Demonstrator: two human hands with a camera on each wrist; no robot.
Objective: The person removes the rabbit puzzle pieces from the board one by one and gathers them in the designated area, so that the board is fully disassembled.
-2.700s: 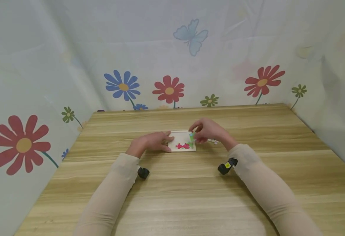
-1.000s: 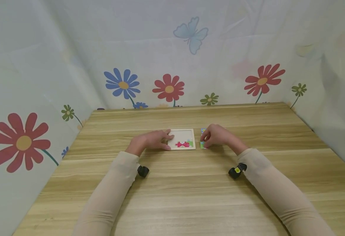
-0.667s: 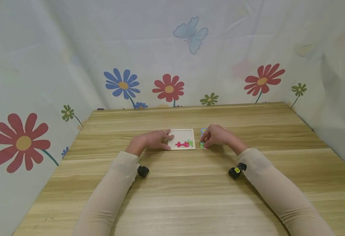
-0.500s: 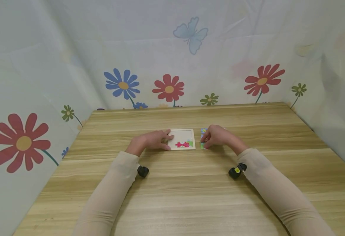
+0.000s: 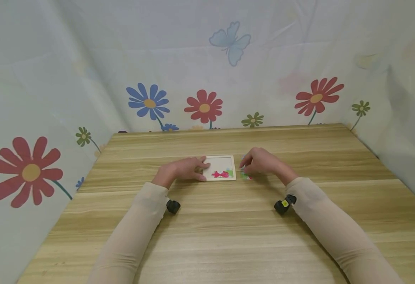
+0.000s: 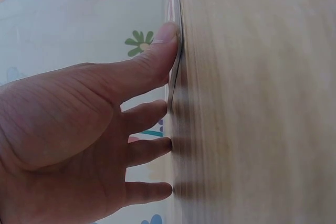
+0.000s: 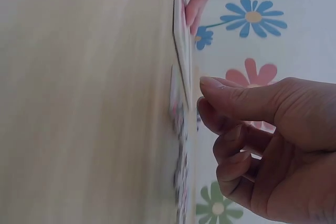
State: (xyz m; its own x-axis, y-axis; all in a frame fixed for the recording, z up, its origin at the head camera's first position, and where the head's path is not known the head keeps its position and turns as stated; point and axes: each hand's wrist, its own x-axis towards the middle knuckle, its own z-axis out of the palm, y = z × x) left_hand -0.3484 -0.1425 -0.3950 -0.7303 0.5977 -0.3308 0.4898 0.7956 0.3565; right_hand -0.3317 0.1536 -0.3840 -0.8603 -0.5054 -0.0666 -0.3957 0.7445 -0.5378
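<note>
My left hand [image 5: 185, 169] lies at the left end of a pale wooden puzzle tray [image 5: 234, 167], fairly straight fingers steadying it. In the left wrist view, the thumb [image 6: 167, 43] rests on the near rim and other fingertips reach down at the table. Red and green jigsaw pieces [image 5: 221, 174] lie along the tray's near side. Just right of the tray, my right hand [image 5: 260, 161] hovers over loose jigsaw pieces [image 5: 247, 176], partly hiding them. Its thumb and curled fingers [image 7: 231, 140] come close together in the right wrist view; I cannot tell whether they hold a piece.
More loose pieces [image 7: 181, 174] lie flat in a row beneath the right hand. The wooden table [image 5: 207, 236] runs back to a white curtain [image 5: 179, 47] printed with flowers and a butterfly. Black wrist cameras [image 5: 173, 206] sit on both sleeves.
My right hand first carried a blue-and-green piece from the tray's right side to the table beside it. Now its fingers have shifted and risen slightly there. The left hand stays put.
</note>
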